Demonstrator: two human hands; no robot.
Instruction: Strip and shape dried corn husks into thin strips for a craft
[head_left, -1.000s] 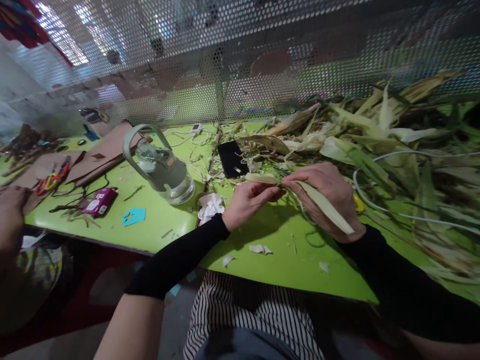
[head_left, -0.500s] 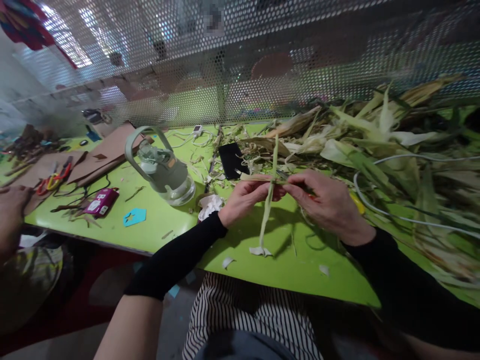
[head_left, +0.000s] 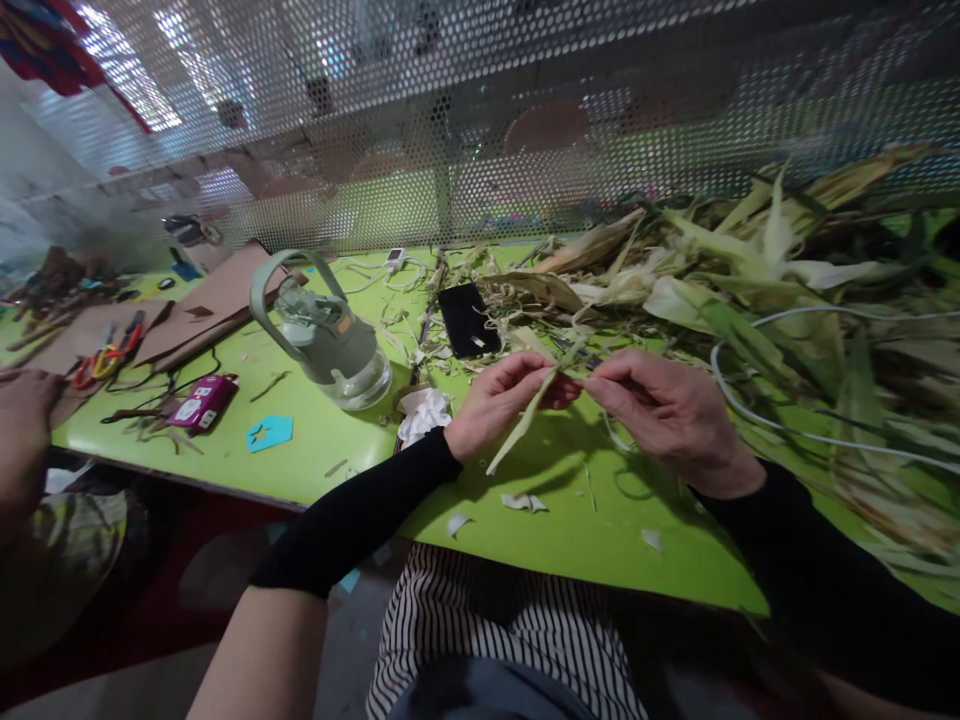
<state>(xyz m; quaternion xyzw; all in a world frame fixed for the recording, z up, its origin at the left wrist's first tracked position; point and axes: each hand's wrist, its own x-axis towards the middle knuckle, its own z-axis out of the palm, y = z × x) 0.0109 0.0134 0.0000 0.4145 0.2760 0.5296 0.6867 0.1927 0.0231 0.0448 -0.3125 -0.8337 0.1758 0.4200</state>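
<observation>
My left hand (head_left: 501, 402) is closed, pinching a pale green strip of corn husk (head_left: 523, 428) whose flat end slants down to the lower left past my fingers. Close by on the right, my right hand (head_left: 666, 418) pinches the other end of the husk piece between thumb and fingertips. The exact grip there is small and partly hidden by the fingers. Both hands hover over the green table (head_left: 555, 540). Beneath them lie a curled husk scrap (head_left: 523, 502) and thin fibres.
A large heap of corn husks (head_left: 720, 265) fills the right side, crossed by a white cable (head_left: 825, 436). Behind my left hand lies a black phone (head_left: 466, 318). Leftward are crumpled tissue (head_left: 424, 412), a green bottle (head_left: 334, 345), a purple box (head_left: 201, 402), scissors (head_left: 105, 362) and another person's hand (head_left: 26, 405).
The long husk strip stood nearly upright across my fingers; now it slants to the lower left and its upper end no longer sticks up. My right hand has shifted slightly right.
</observation>
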